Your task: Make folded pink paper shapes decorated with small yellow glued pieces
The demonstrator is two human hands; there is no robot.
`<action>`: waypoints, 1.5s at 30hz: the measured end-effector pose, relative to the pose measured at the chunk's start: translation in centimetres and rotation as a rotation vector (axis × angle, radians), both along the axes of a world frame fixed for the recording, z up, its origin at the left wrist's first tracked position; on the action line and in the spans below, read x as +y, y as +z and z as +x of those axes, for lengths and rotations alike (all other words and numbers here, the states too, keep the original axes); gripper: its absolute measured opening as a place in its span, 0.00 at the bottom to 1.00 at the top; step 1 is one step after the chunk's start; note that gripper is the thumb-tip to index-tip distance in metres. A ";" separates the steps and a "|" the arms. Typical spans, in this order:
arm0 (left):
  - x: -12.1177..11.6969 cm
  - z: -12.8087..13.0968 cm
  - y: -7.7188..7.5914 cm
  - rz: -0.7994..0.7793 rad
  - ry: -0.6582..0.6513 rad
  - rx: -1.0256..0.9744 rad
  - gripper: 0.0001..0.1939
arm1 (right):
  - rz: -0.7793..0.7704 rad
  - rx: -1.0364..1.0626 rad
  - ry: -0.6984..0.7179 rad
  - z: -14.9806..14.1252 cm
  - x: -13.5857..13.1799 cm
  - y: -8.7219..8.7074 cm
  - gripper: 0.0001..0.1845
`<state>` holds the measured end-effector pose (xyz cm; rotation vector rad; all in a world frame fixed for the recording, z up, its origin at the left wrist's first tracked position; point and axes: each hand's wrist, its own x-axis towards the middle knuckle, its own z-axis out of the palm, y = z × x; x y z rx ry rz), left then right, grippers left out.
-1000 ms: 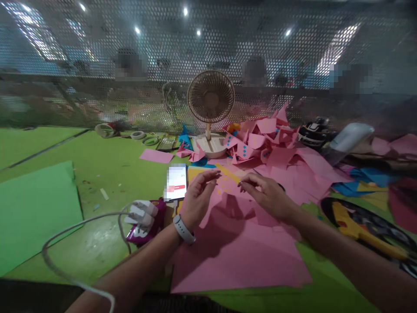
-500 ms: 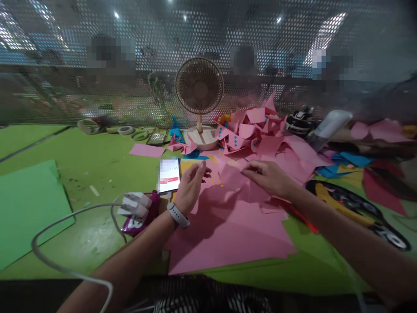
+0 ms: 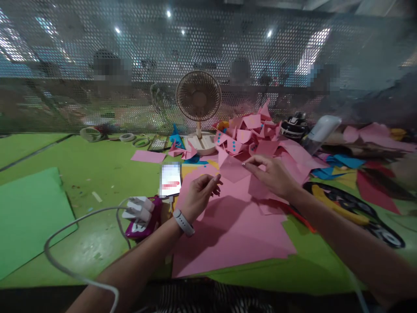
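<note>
The left hand (image 3: 201, 193), fingers loosely parted, hovers just left of the folded pink paper (image 3: 232, 168), its edge pinched by the right hand (image 3: 272, 176), above the green bench (image 3: 104, 169) (pink sheets (image 3: 237, 243) beneath both), a perforated screen (image 3: 146, 41) beyond them.

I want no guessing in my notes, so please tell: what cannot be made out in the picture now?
In the head view:
Right hand: whether it pinches the pink paper or something smaller; too blurred.
Left hand: what it holds, if anything; curled fingers hide it.
Phone: screen content; pixelated.
Red-orange object: its full shape; the right forearm covers part.
Green sheet: its left side; cut off by the picture edge.
</note>
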<state>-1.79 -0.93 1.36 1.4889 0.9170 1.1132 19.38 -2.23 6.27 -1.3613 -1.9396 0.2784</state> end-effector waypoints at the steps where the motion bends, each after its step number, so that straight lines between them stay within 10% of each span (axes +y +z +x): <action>1: 0.1 -0.1 -0.1 0.009 0.002 -0.004 0.14 | 0.024 0.003 -0.031 0.4 0.2 0.1 0.12; 10: -1.6 -0.4 0.5 -0.086 -0.625 0.108 0.15 | 0.038 0.075 -0.118 3.4 2.1 -0.4 0.13; 15: -3.1 -0.8 0.8 -0.388 -1.000 0.268 0.09 | 0.001 0.146 -0.101 3.2 2.1 -0.4 0.14; 21: -1.1 0.1 0.2 -0.095 -0.182 -0.097 0.13 | -0.075 0.229 0.030 2.0 1.0 -0.3 0.15; 27: 0.1 0.1 -0.6 -0.343 -0.170 -0.454 0.06 | -0.258 0.207 0.224 -0.2 0.0 -1.3 0.13; 34: 2.1 -1.2 0.6 -0.360 0.172 -0.726 0.08 | -1.011 0.305 0.554 3.1 -1.7 -0.5 0.20; 39: 3.6 -1.7 0.4 -0.336 0.296 -0.869 0.04 | -0.923 0.388 0.363 6.9 -6.6 1.6 0.25; 45: 2.5 -0.7 -0.1 -0.382 0.235 -0.845 0.05 | -0.855 -0.234 0.453 8.1 -12.3 1.4 0.18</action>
